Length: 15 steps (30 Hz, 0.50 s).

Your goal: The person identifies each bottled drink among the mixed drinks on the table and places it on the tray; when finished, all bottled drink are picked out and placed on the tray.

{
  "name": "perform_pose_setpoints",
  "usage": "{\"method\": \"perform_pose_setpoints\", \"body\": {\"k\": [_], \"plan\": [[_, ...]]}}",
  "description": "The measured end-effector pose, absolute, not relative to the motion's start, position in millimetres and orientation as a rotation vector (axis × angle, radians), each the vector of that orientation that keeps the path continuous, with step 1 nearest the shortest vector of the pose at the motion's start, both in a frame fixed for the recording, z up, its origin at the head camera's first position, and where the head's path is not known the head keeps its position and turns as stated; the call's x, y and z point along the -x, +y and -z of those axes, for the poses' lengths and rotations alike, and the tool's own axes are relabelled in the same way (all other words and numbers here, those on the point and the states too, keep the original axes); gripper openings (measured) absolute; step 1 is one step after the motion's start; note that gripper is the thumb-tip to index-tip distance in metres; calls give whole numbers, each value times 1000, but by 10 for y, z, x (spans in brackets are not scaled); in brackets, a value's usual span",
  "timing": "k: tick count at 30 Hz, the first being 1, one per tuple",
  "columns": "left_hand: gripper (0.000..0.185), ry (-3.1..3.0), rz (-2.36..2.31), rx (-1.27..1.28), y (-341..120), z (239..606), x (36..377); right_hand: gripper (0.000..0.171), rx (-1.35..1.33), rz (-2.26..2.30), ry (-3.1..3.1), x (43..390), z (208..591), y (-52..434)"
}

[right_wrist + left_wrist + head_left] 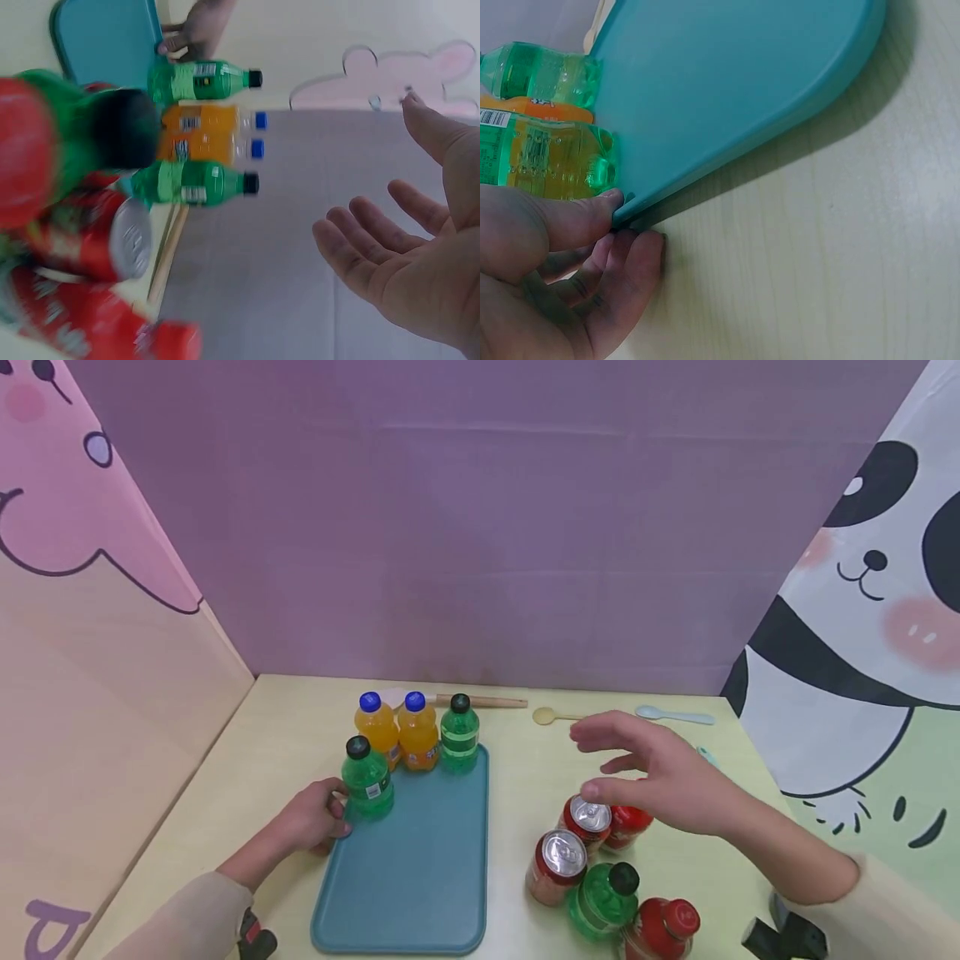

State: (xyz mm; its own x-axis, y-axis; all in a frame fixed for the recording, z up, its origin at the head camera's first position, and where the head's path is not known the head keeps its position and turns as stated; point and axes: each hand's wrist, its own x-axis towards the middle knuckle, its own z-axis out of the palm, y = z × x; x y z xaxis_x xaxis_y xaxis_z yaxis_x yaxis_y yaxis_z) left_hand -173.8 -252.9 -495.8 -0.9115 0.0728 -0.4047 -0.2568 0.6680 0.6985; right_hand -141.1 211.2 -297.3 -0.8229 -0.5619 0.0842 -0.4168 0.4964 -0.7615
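My left hand (pixel 315 817) pinches the left rim of a blue tray (pixel 420 885), thumb on top and fingers below in the left wrist view. Right beside its fingertips, a green soda bottle with a black cap (pixel 367 781) stands on the tray. Two orange soda bottles (pixel 417 735) with blue caps and another green bottle (pixel 460 735) line the tray's far end. With fingers spread and nothing held, my right hand (pixel 660 768) hovers over two red soda cans (pixel 561 860) and a red bottle (pixel 630 823). Nearer me are a green bottle (pixel 602 902) and a red-capped bottle (pixel 663 931).
Along the table's back edge lie a wooden-handled utensil (pixel 480 701), a small wooden spoon (pixel 551 716) and a pale blue spoon (pixel 675 716). A purple backdrop (pixel 487 543) rises behind the table, with printed panels on both sides.
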Motion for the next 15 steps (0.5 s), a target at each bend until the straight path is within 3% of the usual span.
{"method": "perform_pose_setpoints", "body": {"k": [8,15], "plan": [[55,2490,-1124,99,-2551,4927,1852,66,735,1203,2729,1048,3148,2690],[56,2469,-1098,126,-2552,4961,1770,69,537,1278,2673,701,3559,3049]]}}
